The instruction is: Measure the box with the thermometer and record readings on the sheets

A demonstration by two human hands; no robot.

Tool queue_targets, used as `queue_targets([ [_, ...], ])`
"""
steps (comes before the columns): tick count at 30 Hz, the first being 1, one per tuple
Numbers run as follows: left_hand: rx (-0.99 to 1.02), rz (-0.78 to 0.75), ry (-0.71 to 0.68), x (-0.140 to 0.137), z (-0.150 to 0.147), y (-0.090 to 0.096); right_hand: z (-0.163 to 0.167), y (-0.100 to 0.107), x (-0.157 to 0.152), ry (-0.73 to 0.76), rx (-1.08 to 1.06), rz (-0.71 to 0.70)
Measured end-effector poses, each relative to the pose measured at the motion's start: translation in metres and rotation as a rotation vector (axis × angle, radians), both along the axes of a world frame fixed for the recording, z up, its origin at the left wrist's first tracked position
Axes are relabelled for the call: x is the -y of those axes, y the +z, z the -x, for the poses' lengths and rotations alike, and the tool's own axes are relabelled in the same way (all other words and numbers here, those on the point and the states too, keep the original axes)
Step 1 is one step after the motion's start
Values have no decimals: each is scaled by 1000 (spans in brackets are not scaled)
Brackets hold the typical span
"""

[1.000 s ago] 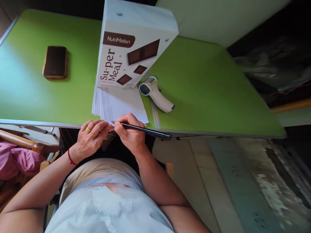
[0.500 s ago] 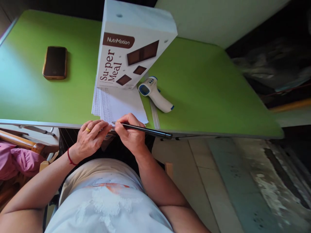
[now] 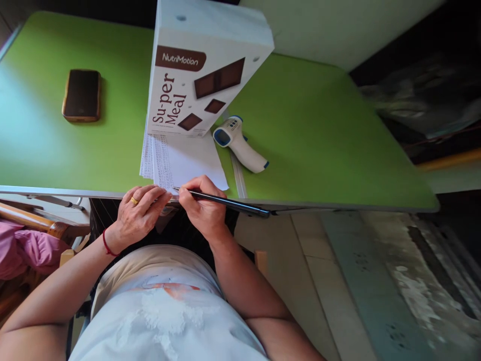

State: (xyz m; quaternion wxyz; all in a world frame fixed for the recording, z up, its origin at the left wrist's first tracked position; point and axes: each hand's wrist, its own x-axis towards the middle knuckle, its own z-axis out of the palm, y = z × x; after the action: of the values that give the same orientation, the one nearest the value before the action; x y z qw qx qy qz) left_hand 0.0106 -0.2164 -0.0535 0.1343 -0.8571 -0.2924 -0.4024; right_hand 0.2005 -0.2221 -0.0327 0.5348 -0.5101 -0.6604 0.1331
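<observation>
My right hand (image 3: 203, 205) is closed around a black pen (image 3: 240, 204), whose tip touches the lower part of a white sheet of paper (image 3: 195, 160). Rows of small handwriting run down the sheet's left side. Beside it, my left hand (image 3: 141, 210) rests at the sheet's bottom edge by the table's rim, fingers loosely bent and lying over the paper; its thumb is partly hidden. A ring is on one finger and a red cord is round the wrist. More written sheets (image 3: 147, 158) lie under the top one at the left.
A tall white box (image 3: 176, 95) stands on the far end of the papers. A white and blue infrared thermometer (image 3: 242, 145) lies right of them on the green table (image 3: 319, 135). A phone (image 3: 81, 95) lies at the left. Pink cloth (image 3: 37, 250) hangs beside the table.
The pen's back end has swung slightly right and down, while its tip stays near the same spot on the sheet. The left hand has barely moved. The view has shifted slightly.
</observation>
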Motion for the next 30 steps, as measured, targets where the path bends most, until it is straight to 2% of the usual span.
queue_targets([
  [8, -16, -15, 23, 0, 0, 0, 0, 3, 0, 10, 28, -33],
  [22, 20, 22, -2, 0, 0, -4, -3, 2, -1, 13, 9, -8],
  [30, 3, 3, 12, 0, 0, -3, -2, 2, -1, -5, 31, -50],
])
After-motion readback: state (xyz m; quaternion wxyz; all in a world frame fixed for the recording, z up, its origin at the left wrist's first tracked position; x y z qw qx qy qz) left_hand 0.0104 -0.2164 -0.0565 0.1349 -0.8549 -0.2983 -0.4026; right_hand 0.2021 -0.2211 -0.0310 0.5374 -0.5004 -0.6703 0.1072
